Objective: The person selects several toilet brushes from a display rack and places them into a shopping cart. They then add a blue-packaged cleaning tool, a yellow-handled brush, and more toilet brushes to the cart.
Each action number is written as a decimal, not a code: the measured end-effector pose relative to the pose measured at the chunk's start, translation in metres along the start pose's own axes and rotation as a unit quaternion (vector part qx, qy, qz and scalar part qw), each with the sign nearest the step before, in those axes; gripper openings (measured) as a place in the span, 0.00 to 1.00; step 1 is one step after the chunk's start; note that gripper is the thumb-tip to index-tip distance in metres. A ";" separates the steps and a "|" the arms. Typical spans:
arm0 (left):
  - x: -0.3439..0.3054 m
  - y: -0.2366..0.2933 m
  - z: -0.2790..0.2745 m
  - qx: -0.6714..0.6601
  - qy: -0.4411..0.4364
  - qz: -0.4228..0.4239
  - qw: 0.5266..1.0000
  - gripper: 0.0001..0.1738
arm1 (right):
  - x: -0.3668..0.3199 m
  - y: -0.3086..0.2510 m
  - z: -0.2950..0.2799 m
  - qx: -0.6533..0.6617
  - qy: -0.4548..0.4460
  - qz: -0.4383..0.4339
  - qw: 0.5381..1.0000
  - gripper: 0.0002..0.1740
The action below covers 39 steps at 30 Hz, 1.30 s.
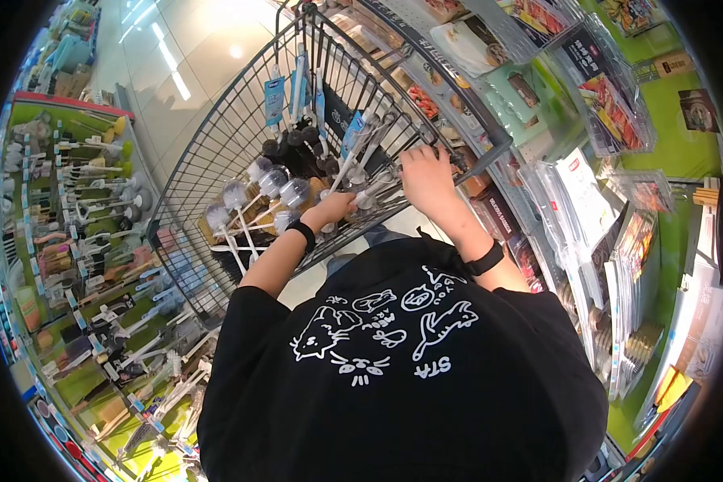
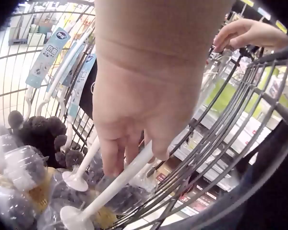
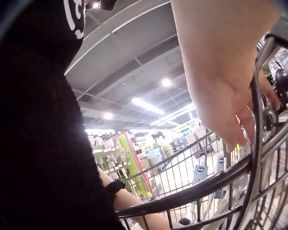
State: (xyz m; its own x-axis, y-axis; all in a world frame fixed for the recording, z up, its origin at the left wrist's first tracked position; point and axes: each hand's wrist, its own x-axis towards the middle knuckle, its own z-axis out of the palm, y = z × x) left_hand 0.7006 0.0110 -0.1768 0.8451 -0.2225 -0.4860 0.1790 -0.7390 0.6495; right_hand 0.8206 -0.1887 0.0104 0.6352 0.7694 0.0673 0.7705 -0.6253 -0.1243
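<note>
A wire shopping cart (image 1: 186, 161) holds several toilet brushes (image 1: 295, 191) with white handles and clear plastic over their heads. My left hand (image 1: 329, 210) reaches down inside it. Seen from the left wrist, the fingers and thumb pinch the white handle of one toilet brush (image 2: 117, 184), whose round white collar points down to the left. My right hand (image 1: 427, 181) is at the cart's near right corner. In the right wrist view its fingers (image 3: 268, 91) bend over the dark metal rim (image 3: 201, 187), the thumb side lower down.
Dark round brush heads (image 2: 38, 132) and upright handles with blue tags (image 1: 275, 100) fill the cart's far part. A shelf (image 1: 80, 241) of hanging brushes runs along the left. Packaged goods on a rack (image 1: 586, 201) stand close on the right. A tiled aisle (image 1: 169, 72) lies ahead.
</note>
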 end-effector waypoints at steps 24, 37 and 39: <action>-0.276 0.057 0.025 -0.269 0.476 -0.214 0.810 0.17 | 0.003 -0.016 -0.032 0.100 -0.014 -0.032 0.994 0.17; -0.494 0.228 0.382 -0.388 0.593 -0.530 0.466 0.25 | -0.129 -0.332 -0.031 0.153 -0.138 -0.524 0.827 0.19; -0.511 0.254 0.424 -0.395 0.609 -0.560 0.399 0.25 | -0.175 -0.380 -0.029 0.189 -0.172 -0.559 0.789 0.19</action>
State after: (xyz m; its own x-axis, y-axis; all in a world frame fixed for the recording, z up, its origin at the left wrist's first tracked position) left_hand 0.1008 -0.3328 -0.0111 -0.4555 0.7961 -0.3984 0.4846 0.5972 0.6392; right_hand 0.4182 -0.0896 0.0743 -0.5327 0.8425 0.0801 0.7264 0.5038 -0.4676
